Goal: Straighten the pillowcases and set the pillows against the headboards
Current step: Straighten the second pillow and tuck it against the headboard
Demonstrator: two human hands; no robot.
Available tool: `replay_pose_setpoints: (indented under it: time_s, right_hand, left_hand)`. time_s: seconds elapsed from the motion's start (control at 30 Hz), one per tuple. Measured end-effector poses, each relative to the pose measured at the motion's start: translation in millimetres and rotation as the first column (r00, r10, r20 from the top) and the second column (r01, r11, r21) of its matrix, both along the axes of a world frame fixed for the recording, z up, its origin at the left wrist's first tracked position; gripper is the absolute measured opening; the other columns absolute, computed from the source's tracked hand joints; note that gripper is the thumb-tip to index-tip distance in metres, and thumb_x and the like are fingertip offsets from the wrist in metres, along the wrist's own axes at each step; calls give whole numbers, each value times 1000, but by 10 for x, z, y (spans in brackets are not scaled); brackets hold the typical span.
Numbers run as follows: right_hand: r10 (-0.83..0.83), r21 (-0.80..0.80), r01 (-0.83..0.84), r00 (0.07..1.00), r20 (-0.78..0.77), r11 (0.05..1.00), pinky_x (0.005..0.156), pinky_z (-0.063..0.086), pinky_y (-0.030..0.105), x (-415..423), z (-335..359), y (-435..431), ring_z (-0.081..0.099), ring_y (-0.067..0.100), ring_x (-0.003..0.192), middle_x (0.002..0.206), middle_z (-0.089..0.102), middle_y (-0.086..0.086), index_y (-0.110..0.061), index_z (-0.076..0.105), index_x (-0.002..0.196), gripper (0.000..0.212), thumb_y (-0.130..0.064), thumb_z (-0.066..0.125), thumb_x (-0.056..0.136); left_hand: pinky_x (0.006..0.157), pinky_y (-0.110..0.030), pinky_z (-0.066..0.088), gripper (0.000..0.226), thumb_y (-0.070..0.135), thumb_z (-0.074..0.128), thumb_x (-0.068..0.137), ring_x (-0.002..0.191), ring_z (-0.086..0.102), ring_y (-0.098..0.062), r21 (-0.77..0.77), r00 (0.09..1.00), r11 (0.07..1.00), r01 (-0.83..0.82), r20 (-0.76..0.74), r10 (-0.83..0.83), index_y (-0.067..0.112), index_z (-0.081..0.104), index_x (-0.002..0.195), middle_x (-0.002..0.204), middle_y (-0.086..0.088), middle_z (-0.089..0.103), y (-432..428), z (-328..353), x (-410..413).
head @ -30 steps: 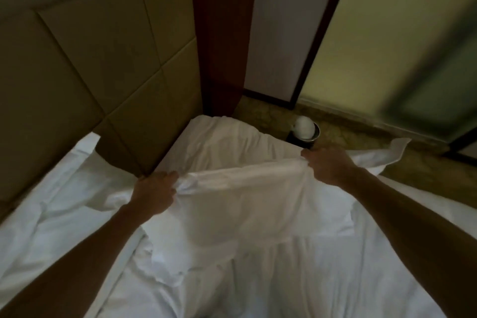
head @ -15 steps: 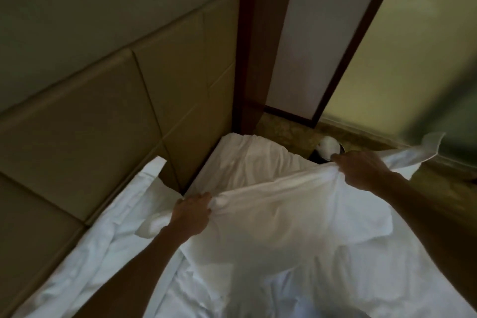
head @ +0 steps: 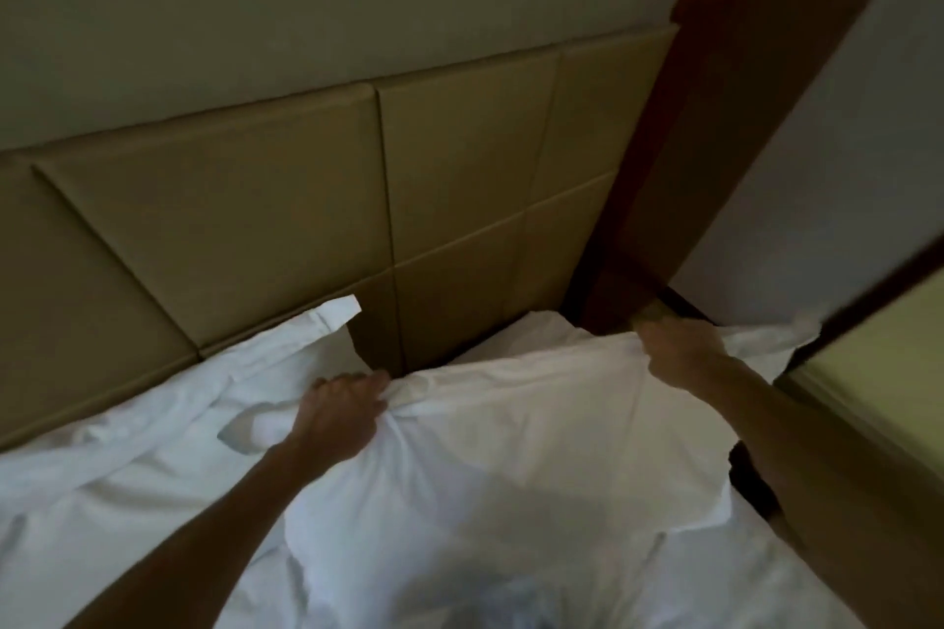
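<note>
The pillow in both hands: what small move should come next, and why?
Probably ease the pillow forward until its top edge leans on the headboard. The left hand and right hand grip that edge near its two ends, and a dark gap shows between it and the panels, so it seems not yet set.

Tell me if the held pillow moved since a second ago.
Yes: the pillow moved toward the headboard; its top edge now lies close to it.

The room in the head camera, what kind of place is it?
Probably a hotel bedroom: a padded headboard, a white pillow and white bed sheets.
</note>
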State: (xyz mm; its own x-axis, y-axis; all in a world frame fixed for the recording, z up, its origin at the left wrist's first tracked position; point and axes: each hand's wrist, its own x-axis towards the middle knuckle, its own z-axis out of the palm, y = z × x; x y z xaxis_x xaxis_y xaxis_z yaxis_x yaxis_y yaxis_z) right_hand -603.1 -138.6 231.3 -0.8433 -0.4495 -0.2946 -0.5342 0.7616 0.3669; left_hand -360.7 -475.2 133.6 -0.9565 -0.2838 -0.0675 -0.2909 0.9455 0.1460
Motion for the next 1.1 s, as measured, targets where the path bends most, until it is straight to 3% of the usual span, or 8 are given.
replay_pose_setpoints:
  time_s: [0.1, 0.3, 0.47, 0.67, 0.9, 1.1]
  right_hand:
    - [99, -100, -97, 995, 19, 990, 87, 53, 39, -632, 91, 20, 63, 27, 102, 115, 62, 6, -21, 52, 120, 29, -20, 54, 91]
    - [249, -216, -272, 960, -127, 938, 71, 45, 34, -1621, 533, -16, 64, 27, 95, 107, 65, 7, -19, 54, 113, 22, -16, 55, 92]
    - [289, -273, -336, 936, -199, 901, 68, 39, 33, -2058, 658, -41, 64, 28, 91, 101, 64, 7, -18, 53, 104, 14, -13, 55, 91]
    - [330, -310, -393, 913, -239, 866, 67, 39, 34, -2427, 562, -151, 64, 31, 90, 100, 66, 9, -18, 54, 103, 15, -12, 57, 90]
    - [362, -253, -390, 920, -152, 885, 72, 42, 36, -2673, 293, -484, 63, 29, 96, 106, 65, 8, -19, 55, 107, 16, -14, 52, 92]
    - [313, -315, -338, 941, -130, 887, 69, 39, 32, -2948, -158, -621, 59, 25, 85, 99, 64, 4, -24, 55, 99, 11, -16, 53, 93]
  left_hand:
    - [95, -38, 44, 37, 36, 50, 96, 112, 63, -25, -43, 994, 993, -112, 12, 112, 29, 51, 133, 125, 0, 66, 202, 345, -272]
    - [95, -43, 40, 34, 36, 51, 96, 108, 64, -26, -132, 966, 957, -258, -62, 252, 26, 53, 129, 119, -3, 69, 610, 915, -771]
    - [104, -40, 36, 42, 43, 47, 97, 120, 58, -29, -153, 918, 910, -385, 34, 394, 34, 46, 139, 135, -3, 61, 648, 1167, -1245]
    - [109, -47, 30, 43, 45, 43, 98, 122, 56, -28, -199, 899, 891, -408, 80, 430, 36, 42, 140, 140, 3, 57, 506, 1166, -1572]
    - [106, -47, 29, 41, 44, 44, 98, 119, 57, -29, -228, 874, 873, -431, 135, 467, 35, 45, 138, 136, -2, 59, 398, 1034, -1810]
    - [103, -46, 31, 35, 39, 54, 95, 112, 61, -25, -227, 870, 850, -476, 16, 492, 33, 54, 128, 123, 0, 67, 316, 721, -2080]
